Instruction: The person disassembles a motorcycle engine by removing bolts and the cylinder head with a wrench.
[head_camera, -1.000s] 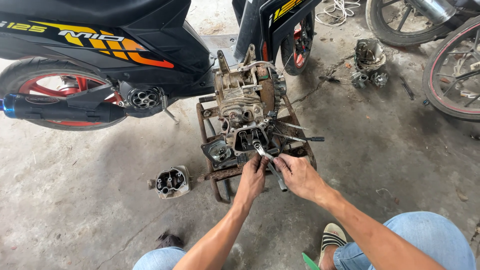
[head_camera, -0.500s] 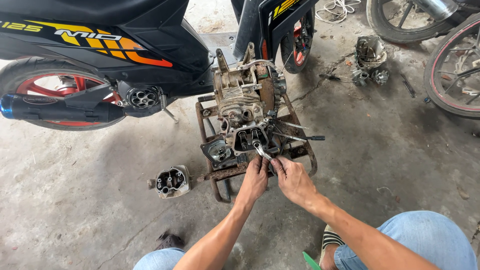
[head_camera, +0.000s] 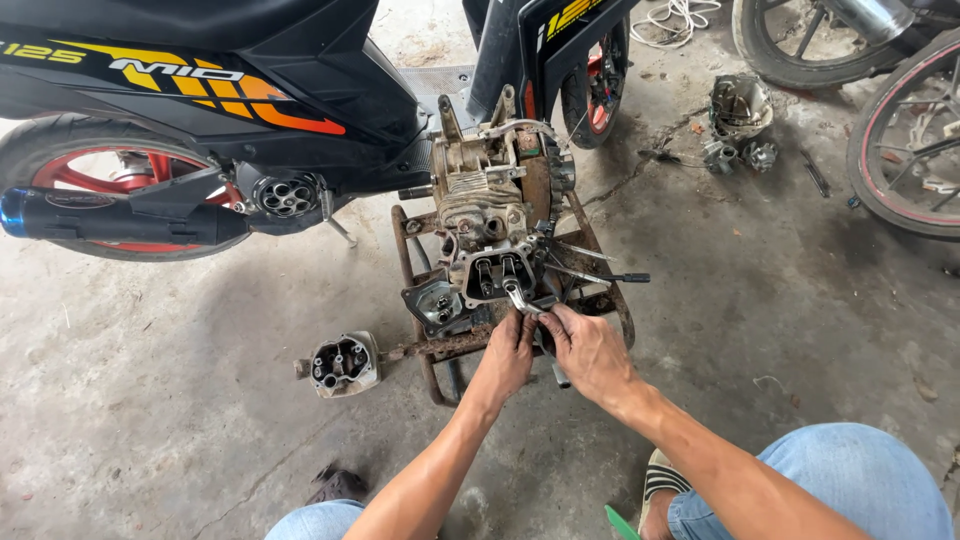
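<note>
Grimy grey engine (head_camera: 492, 215) on rusty stand (head_camera: 425, 345) — silver wrench (head_camera: 516, 297), both hands gripping

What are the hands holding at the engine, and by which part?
Both hands, left hand and right hand, meet on a metal wrench, with the grip at its lower handle end; its head sits at the engine.

Bike repair shop: scooter (head_camera: 200, 90) & engine (head_camera: 495, 215) just past hands, loose parts (head_camera: 740, 125) on concrete floor (head_camera: 150, 420).

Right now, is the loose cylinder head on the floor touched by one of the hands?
No, the cylinder head lies alone on the concrete; both hands work at the engine.
</note>
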